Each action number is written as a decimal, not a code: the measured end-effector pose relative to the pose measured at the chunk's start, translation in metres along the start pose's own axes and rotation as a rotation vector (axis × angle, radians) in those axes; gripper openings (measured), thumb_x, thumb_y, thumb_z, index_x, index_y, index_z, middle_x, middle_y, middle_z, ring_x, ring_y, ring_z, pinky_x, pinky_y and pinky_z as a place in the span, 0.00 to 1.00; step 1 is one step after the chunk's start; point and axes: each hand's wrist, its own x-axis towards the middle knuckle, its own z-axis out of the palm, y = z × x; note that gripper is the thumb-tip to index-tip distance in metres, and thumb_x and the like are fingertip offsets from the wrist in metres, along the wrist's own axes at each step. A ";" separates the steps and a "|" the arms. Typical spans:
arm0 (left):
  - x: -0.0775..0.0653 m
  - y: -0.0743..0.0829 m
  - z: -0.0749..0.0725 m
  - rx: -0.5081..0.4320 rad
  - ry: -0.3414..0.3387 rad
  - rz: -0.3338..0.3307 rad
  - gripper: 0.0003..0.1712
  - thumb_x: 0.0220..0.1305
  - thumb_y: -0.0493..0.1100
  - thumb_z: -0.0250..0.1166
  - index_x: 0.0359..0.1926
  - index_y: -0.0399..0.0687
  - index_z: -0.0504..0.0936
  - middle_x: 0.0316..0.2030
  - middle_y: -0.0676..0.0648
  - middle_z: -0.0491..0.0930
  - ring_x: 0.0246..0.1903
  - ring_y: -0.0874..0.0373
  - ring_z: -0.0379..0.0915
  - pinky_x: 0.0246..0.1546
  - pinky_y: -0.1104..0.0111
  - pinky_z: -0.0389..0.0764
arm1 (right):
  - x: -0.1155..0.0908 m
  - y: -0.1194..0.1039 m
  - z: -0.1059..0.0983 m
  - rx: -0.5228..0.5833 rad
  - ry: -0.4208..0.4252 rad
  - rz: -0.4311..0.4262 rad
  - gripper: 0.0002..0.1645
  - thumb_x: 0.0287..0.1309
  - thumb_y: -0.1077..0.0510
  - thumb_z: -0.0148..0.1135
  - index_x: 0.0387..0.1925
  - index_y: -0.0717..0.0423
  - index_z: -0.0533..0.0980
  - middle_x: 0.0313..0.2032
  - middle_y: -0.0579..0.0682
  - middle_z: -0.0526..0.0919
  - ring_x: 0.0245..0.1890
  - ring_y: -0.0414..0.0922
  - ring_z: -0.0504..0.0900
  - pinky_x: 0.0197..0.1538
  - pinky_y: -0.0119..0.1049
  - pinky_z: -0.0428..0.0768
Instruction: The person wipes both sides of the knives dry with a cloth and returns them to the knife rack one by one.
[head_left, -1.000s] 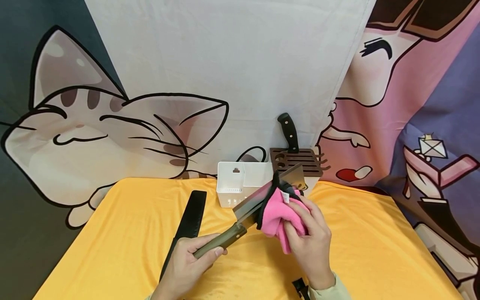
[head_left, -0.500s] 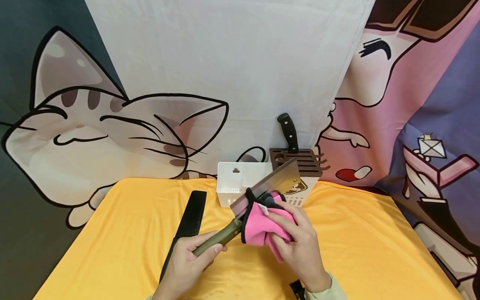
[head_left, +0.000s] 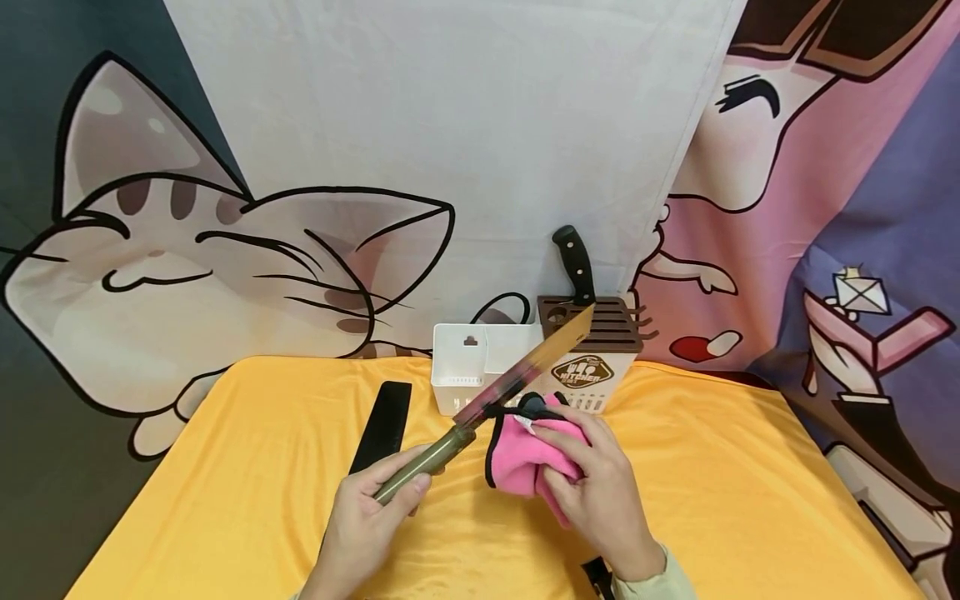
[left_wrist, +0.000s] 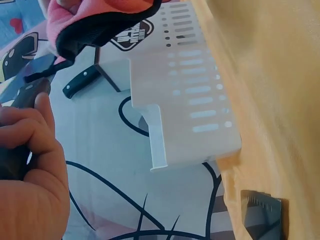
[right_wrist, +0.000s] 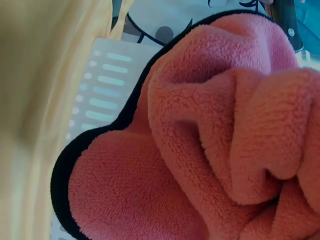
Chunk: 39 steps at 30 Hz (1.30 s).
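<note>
My left hand (head_left: 365, 510) grips the green handle of a broad-bladed kitchen knife (head_left: 546, 353). The blade points up and to the right, seen at a narrow angle, and reflects pink and yellow. A pink cloth with black edging (head_left: 531, 457) is bunched in my right hand (head_left: 603, 493), just below the blade near the handle. Whether the cloth touches the blade cannot be told. The cloth (right_wrist: 200, 150) fills most of the right wrist view and hides the fingers. In the left wrist view, my left hand (left_wrist: 35, 185) curls round the dark-looking handle.
Behind the hands stands a white knife rack (head_left: 459, 358) with a brown slotted top (head_left: 613, 333). A black-handled knife (head_left: 574, 265) stands in it. A black blade sheath (head_left: 382, 425) lies left on the yellow tablecloth (head_left: 247, 467). A small black object (head_left: 597, 575) shows by the right sleeve.
The cloth has slid down the blade towards the handle, then come to lie below it. The knife has turned in my left hand, so the blade's broad face shows less.
</note>
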 end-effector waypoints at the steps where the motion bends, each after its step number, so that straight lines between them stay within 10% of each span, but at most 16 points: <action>1: 0.000 0.000 0.000 -0.003 0.004 -0.004 0.16 0.68 0.30 0.63 0.55 0.41 0.84 0.38 0.48 0.86 0.25 0.63 0.73 0.24 0.69 0.77 | 0.000 0.000 0.000 -0.012 0.003 0.020 0.21 0.45 0.69 0.68 0.44 0.51 0.87 0.56 0.52 0.81 0.55 0.53 0.78 0.63 0.26 0.66; 14: 0.004 -0.004 -0.005 -0.118 0.161 0.139 0.15 0.70 0.22 0.52 0.53 0.23 0.80 0.21 0.42 0.77 0.18 0.58 0.72 0.18 0.70 0.75 | 0.000 0.001 0.000 -0.048 0.018 0.081 0.22 0.46 0.69 0.69 0.45 0.51 0.87 0.54 0.50 0.82 0.53 0.52 0.78 0.60 0.28 0.68; 29: 0.005 0.012 -0.012 -0.183 0.305 -0.105 0.16 0.66 0.26 0.64 0.54 0.26 0.81 0.35 0.39 0.87 0.31 0.53 0.86 0.38 0.67 0.84 | -0.001 0.003 0.002 -0.042 0.017 0.087 0.24 0.46 0.69 0.68 0.47 0.48 0.87 0.55 0.49 0.82 0.53 0.51 0.78 0.57 0.31 0.71; 39: 0.022 0.026 -0.021 -0.232 0.360 -0.070 0.17 0.61 0.23 0.66 0.52 0.21 0.81 0.49 0.38 0.84 0.40 0.51 0.86 0.42 0.63 0.83 | 0.000 0.004 0.001 -0.036 0.019 0.080 0.25 0.45 0.70 0.67 0.46 0.50 0.87 0.54 0.49 0.82 0.53 0.51 0.78 0.58 0.29 0.69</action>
